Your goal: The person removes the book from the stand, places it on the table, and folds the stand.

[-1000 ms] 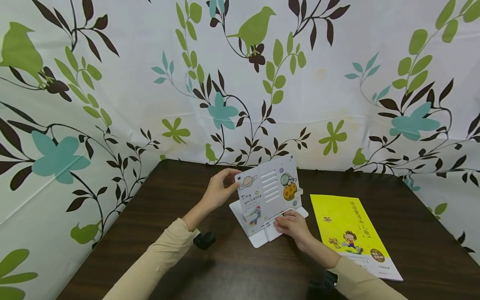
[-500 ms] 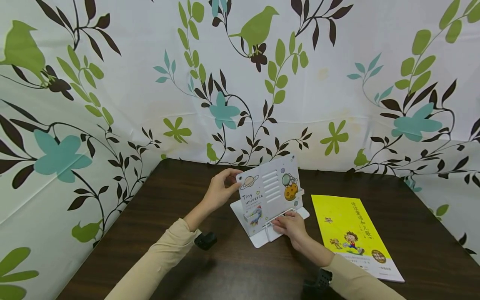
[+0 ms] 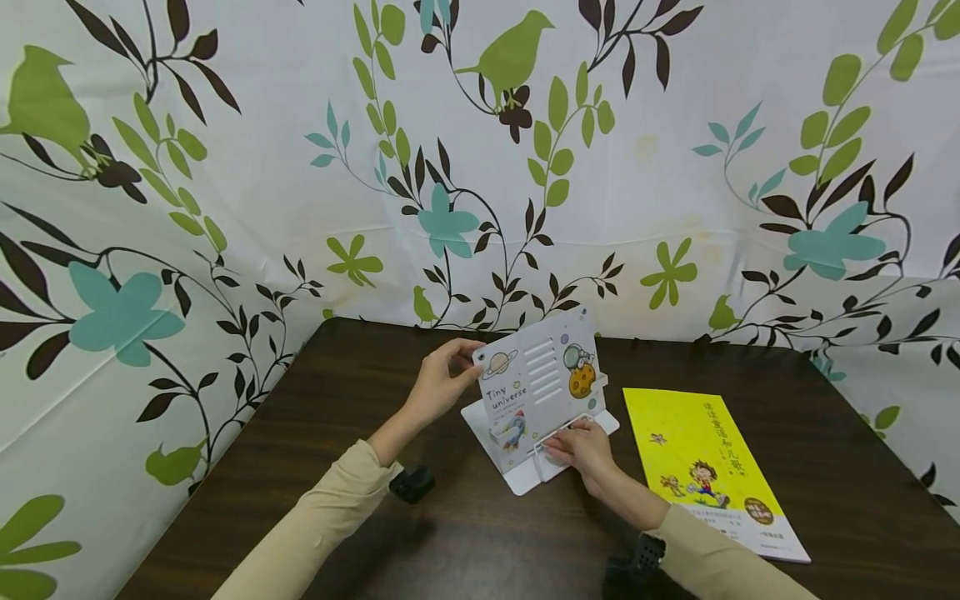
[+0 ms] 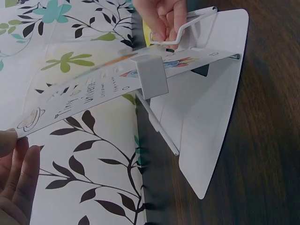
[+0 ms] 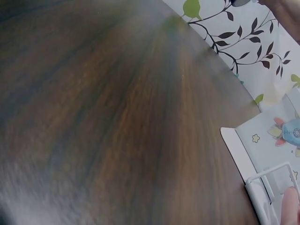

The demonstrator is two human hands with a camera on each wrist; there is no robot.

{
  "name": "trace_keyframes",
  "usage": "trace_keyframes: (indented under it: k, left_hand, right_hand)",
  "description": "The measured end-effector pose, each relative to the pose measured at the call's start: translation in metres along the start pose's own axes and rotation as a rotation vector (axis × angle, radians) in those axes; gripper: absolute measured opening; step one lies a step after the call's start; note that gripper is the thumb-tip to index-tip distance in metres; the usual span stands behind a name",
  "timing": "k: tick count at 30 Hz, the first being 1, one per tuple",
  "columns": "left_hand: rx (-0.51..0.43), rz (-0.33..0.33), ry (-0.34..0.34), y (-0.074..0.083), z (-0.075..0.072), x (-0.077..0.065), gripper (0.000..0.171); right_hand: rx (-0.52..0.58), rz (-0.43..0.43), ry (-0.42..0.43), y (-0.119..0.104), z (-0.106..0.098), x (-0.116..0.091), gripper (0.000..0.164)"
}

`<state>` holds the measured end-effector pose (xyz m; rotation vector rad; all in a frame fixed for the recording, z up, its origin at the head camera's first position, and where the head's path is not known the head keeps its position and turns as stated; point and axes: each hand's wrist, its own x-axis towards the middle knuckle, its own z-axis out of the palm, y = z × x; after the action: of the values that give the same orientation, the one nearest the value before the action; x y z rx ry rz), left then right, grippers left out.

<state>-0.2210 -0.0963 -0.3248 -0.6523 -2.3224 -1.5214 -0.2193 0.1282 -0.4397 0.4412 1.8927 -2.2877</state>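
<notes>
A white book stand [image 3: 542, 387] printed "Tiny universe" stands on the table, its panel tilted up from a flat base [image 4: 201, 117]. My left hand [image 3: 438, 377] pinches the panel's upper left corner between thumb and fingers. At the panel's lower edge, my right hand [image 3: 588, 454] pinches the white wire page holder [image 4: 187, 27]. In the left wrist view, a support leg [image 4: 161, 126] slopes down behind the panel to the base. One right fingertip [image 5: 289, 208] shows beside the wire in the right wrist view; the rest of that hand is out of frame there.
A yellow book [image 3: 697, 458] with a cartoon cover lies just right of the stand, partly under the right forearm. The dark wooden table [image 3: 360, 367] ends at the back against a hanging patterned cloth [image 3: 300, 192].
My right hand has shifted slightly left along the stand's lower edge. The left hand keeps the same corner, and the panel's tilt looks unchanged.
</notes>
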Motion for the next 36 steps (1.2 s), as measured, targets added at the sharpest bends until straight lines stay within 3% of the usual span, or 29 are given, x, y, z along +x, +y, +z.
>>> trace_keyframes:
  k: [3,9,13,17,24,29,32,36]
  left_hand:
    - [-0.009,-0.003,0.008,-0.001,0.003,-0.002,0.027]
    - [-0.041,0.003,0.029,-0.026,0.015,-0.003,0.028]
    - [-0.064,0.017,0.041,-0.029,0.020,-0.005,0.027]
    - [-0.104,0.010,0.052,-0.026,0.024,-0.009,0.028]
    - [-0.128,-0.015,0.060,0.005,0.024,-0.019,0.028]
    - [-0.147,-0.031,0.066,0.012,0.027,-0.023,0.029]
    - [-0.169,-0.020,0.075,0.012,0.030,-0.025,0.029]
    - [-0.193,-0.018,0.098,-0.002,0.039,-0.025,0.030]
  right_hand:
    - [-0.008,-0.008,-0.010,-0.001,-0.003,0.002,0.033]
    - [-0.055,-0.010,-0.017,-0.003,-0.010,0.008,0.037]
    - [-0.074,-0.025,-0.036,-0.004,-0.013,0.013,0.038]
    - [-0.105,-0.048,-0.057,-0.004,-0.017,0.017,0.039]
    - [-0.180,-0.077,-0.110,-0.008,-0.024,0.026,0.043]
    - [-0.245,-0.072,-0.148,-0.012,-0.028,0.034,0.045]
    - [-0.264,-0.074,-0.163,-0.015,-0.028,0.037,0.044]
    - [-0.275,-0.092,-0.203,-0.017,-0.029,0.040,0.043]
